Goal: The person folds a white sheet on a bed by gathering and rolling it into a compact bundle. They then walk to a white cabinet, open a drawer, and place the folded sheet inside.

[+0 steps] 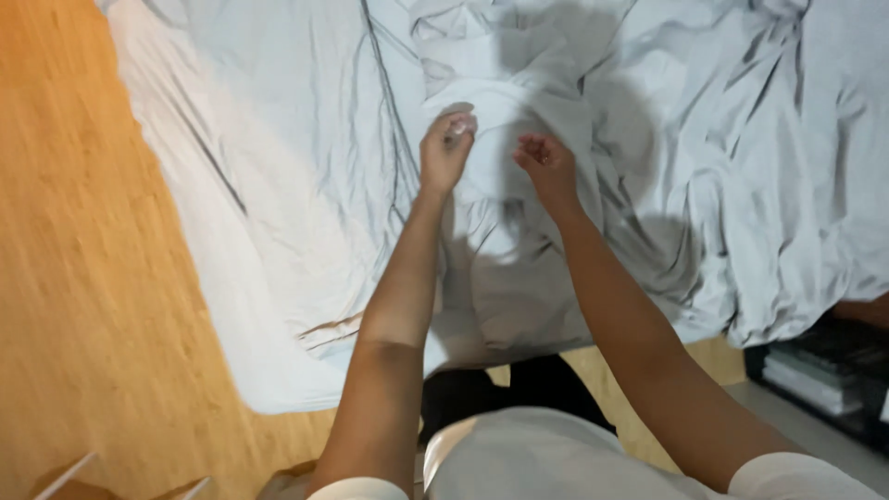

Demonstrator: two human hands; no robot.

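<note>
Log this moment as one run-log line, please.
left hand: pinching a fold of the crumpled pale grey bed sheet | right hand: open over sheet, contact unclear | sheet: spread on light wooden floor

Both arms reach far over a rumpled pale sheet (pixel 278 185) on the wooden floor (pixel 83 278), left hand (pixel 445 151) pinching fabric, right hand (pixel 546 167) half-curled just beside it.

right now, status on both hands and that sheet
Left hand pinching a fold of the crumpled pale grey fabric sheet. Right hand open, fingers curled just above it. Nothing between hands and sheet.
</note>
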